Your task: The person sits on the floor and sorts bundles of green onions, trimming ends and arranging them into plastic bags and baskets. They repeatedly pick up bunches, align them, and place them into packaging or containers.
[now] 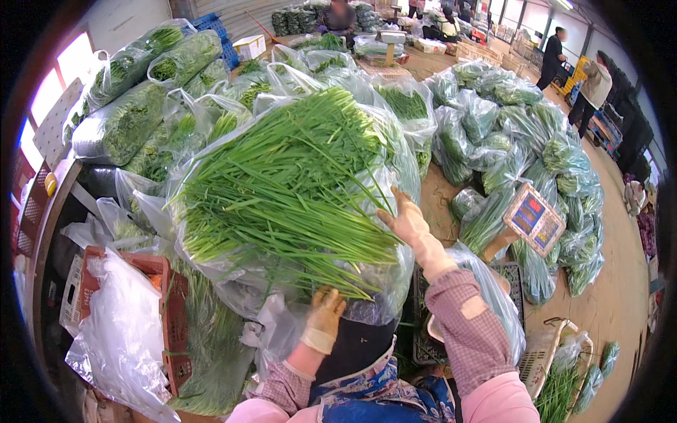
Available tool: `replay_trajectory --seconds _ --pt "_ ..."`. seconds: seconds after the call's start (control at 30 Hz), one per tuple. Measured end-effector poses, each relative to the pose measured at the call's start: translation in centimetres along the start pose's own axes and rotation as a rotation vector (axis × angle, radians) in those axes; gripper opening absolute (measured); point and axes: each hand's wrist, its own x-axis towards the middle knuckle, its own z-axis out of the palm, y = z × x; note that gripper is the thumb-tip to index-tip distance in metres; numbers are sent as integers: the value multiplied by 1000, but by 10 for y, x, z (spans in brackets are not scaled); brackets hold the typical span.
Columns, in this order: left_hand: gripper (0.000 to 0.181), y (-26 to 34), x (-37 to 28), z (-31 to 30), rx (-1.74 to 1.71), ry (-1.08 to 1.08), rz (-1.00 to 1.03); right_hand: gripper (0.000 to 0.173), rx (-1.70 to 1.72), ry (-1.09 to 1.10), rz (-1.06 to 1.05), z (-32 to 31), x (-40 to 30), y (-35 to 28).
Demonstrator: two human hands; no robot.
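A big heap of long, flat-leaved green chives lies before me on an open clear plastic bag. My right hand, in a tan rubber glove, is at the heap's right edge by the pale stem ends. Its thumb and fingers are apart, with nothing between them. My left hand, gloved too, is at the near edge of the heap, under a few loose stems. Whether its fingers grip the bag or stems is hidden. Crumpled white plastic hangs beside the left wrist.
Bagged greens are piled to the right, behind a digital scale. More bags are stacked at left. A red crate holds plastic sheets. A white basket stands low right. Several people are in the background.
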Motion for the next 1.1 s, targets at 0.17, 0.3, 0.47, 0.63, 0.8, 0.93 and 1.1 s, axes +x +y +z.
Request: replay_trajectory --seconds 0.17,0.3,0.47,0.63,0.8,0.93,1.1 --pt "39 10 -4 9 -85 -48 -75 83 -171 -37 -22 28 44 -19" --pt "42 14 -7 5 -30 -39 5 83 -161 -185 -156 38 31 -45" --pt "57 15 -13 10 -69 -183 -37 75 -91 -433 -300 12 -32 -68" --pt "58 3 1 4 -23 -270 63 64 -396 -261 -353 21 -116 -98" --pt "51 27 -33 17 -95 -85 84 54 321 -198 -100 -12 -161 -124" --pt "40 25 -40 3 -282 7 -168 51 395 -192 314 0 -160 -93" --pt "40 13 -40 -36 -401 -67 -232 54 711 -297 362 46 -166 -25"
